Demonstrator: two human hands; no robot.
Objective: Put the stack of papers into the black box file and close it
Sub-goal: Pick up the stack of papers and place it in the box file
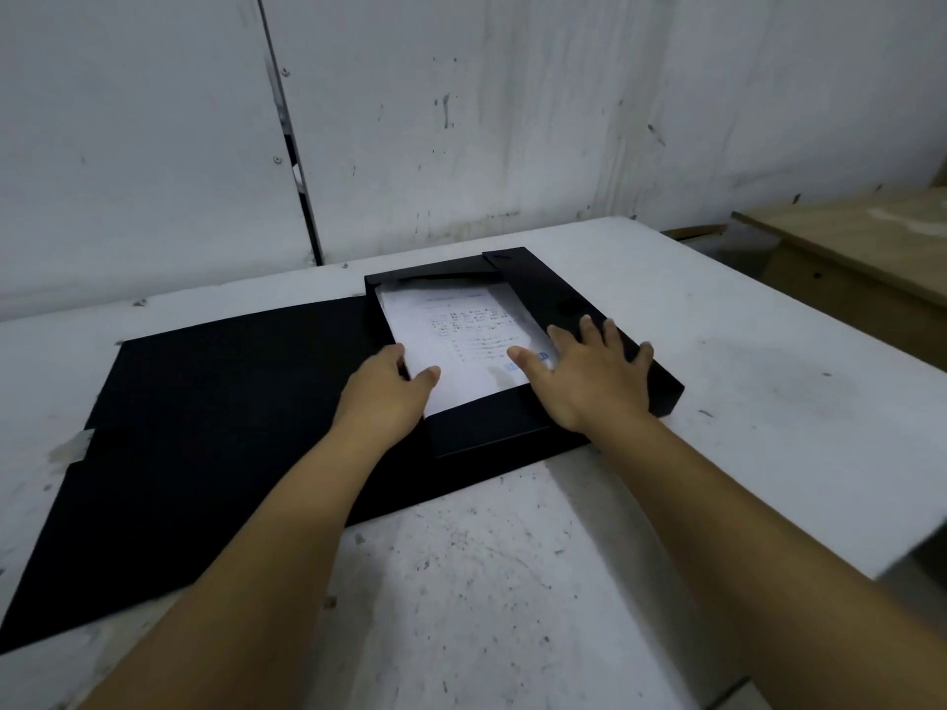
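Note:
The black box file (pixel 553 294) lies open on the white table, its wide lid (pixel 215 427) spread flat to the left. The stack of papers (pixel 461 335), white with printed lines, lies inside the tray. My left hand (pixel 389 392) holds the stack's left edge, thumb on top and fingers hidden beneath. My right hand (pixel 589 371) rests flat with fingers spread over the stack's right edge and the box's right side flap. A black front flap (pixel 481 422) lies between my wrists.
The white table (pixel 717 402) is scuffed and ends at a right edge near a wooden bench (pixel 845 248). A grubby white wall (pixel 461 120) stands just behind the box file. A piece of tape (pixel 71 445) sticks at the lid's left edge.

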